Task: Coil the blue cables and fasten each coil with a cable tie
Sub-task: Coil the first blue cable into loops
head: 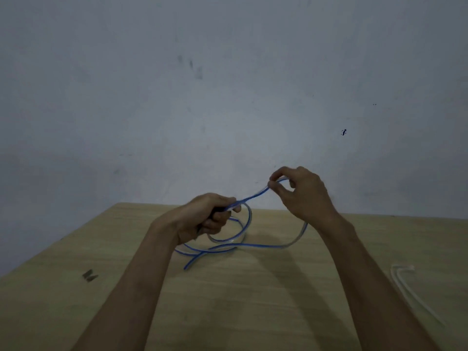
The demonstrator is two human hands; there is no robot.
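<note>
I see my left hand fisted around the blue cable loops; right hand pinches a strand running up-right.

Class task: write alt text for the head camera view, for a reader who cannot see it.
Two bare hands coil a blue cable above a wooden table: the left hand grips the gathered loops while the right hand pinches a raised strand. White cable ties lie on the table to the right, before a plain grey wall.
</note>
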